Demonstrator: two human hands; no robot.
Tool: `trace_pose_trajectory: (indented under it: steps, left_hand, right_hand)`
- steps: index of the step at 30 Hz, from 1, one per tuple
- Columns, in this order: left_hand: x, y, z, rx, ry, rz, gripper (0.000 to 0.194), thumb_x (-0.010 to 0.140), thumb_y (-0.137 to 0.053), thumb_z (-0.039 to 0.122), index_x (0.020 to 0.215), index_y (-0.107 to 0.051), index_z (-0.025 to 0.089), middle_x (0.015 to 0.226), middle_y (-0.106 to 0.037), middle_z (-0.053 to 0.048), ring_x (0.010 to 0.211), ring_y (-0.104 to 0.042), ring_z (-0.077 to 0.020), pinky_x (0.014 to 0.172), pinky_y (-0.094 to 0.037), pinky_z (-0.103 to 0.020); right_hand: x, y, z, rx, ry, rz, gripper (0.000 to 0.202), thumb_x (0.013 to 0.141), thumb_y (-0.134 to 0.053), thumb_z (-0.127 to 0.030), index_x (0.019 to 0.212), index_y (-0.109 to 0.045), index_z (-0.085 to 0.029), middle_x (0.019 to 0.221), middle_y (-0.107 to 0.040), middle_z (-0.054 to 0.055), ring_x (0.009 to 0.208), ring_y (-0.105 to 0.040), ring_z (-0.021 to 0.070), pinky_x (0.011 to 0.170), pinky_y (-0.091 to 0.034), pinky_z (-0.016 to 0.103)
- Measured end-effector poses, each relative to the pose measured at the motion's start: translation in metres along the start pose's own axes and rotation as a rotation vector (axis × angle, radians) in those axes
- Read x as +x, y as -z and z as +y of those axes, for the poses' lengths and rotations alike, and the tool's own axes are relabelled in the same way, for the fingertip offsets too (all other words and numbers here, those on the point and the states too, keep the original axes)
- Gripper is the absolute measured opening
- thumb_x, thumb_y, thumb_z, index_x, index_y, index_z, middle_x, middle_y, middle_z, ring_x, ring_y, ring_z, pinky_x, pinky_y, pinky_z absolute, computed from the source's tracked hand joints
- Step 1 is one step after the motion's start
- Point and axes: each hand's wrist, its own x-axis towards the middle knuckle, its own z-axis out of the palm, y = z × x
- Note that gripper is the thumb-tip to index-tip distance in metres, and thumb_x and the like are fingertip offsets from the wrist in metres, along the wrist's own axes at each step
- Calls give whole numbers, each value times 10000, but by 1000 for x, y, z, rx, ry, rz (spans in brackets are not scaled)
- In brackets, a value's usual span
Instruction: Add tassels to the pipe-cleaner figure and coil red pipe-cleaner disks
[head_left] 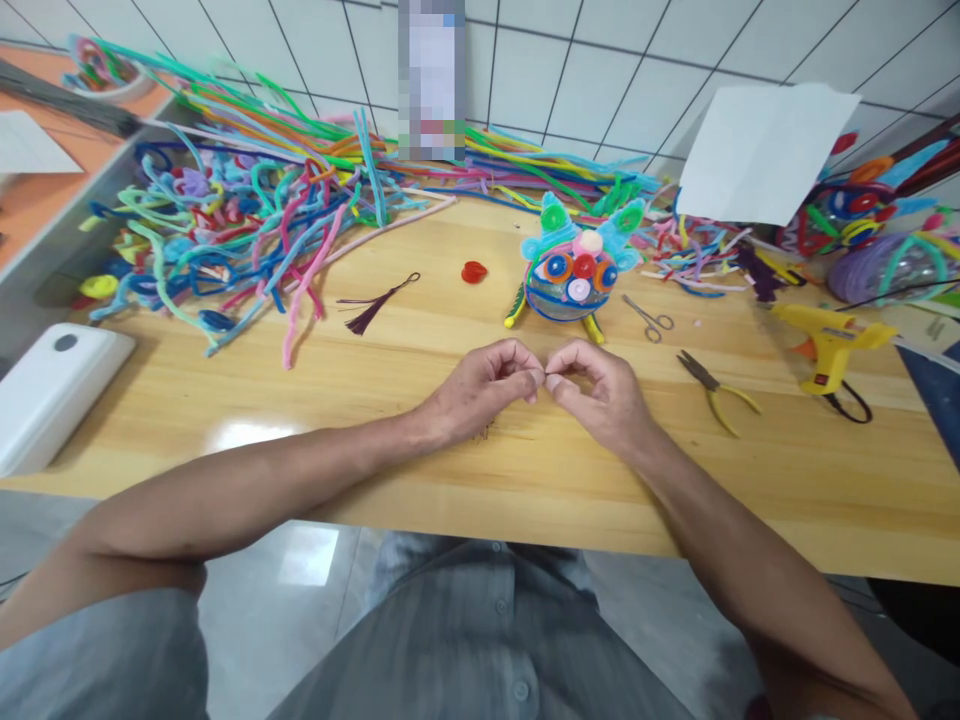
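Note:
My left hand [501, 380] and my right hand [596, 390] meet over the middle of the table, fingertips nearly touching. Both are closed in a pinch. A tiny dark bit shows between the fingertips, too small to name. Just beyond them stands a colourful animal figure [574, 270] made of coiled pipe cleaners, with blue and green ears and yellow-tipped feet. To the left lies a dark purple tassel [371, 308] with a looped end. A red heart-shaped piece [473, 272] rests between tassel and figure. Some small dark bits [484, 432] lie by my left wrist.
Small scissors [651, 320], yellow-handled pliers [718, 390] and a yellow glue gun [829, 340] lie on the right. A heap of pipe cleaners [247, 225] covers the back left. A white box-shaped device [64, 390] sits at the left edge. White paper [765, 150] stands at the back right.

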Motion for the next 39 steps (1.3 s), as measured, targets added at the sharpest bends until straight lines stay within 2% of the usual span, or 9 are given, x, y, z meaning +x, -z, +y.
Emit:
trace_pose_trajectory:
  steps: [6,10,15,24,31,39]
  left_hand:
    - [-2,0,-4,77,-62,-3,114,873,-669,265,870,-633,157,749,-631,30,664,-527,-85,652,-419,-217]
    - [-4,-1,-6,107,-108,-14,129,895,-660,283,864,-613,167,757,-608,36,652,-515,-83,655,-438,-220]
    - [-6,-2,-6,136,-141,7,155,929,-641,304,862,-603,170,784,-608,27,653,-512,-83,648,-448,-222]
    - [-6,-3,-10,151,-154,43,106,891,-629,258,858,-606,161,745,-587,39,621,-471,-72,616,-417,-212]
    - [-6,-3,-5,147,-109,12,175,923,-634,336,908,-609,163,742,-586,37,615,-467,-74,586,-407,-207]
    - [-7,-1,-4,156,-68,6,137,907,-632,300,903,-620,164,720,-586,43,608,-462,-76,578,-415,-202]
  right_hand:
    - [0,-1,-4,67,-83,-2,56,810,-636,-173,778,-624,-217,734,-639,-14,687,-608,149,663,-494,290]
    - [0,-5,-6,129,-185,0,38,809,-634,-228,777,-617,-217,725,-633,-15,687,-591,146,659,-475,284]
    - [0,-7,-9,136,-230,-37,38,784,-619,-243,760,-605,-218,699,-613,-21,666,-567,142,644,-440,286]
    - [-1,-8,-11,105,-196,-60,50,779,-601,-224,731,-607,-212,688,-609,-25,669,-561,143,648,-418,291]
    - [-1,-5,-12,143,-183,35,81,809,-655,-231,734,-626,-216,702,-622,-26,661,-559,135,644,-424,288]
    - [-3,-6,-8,121,-147,49,83,813,-658,-230,738,-624,-220,713,-634,-22,678,-580,144,658,-448,291]
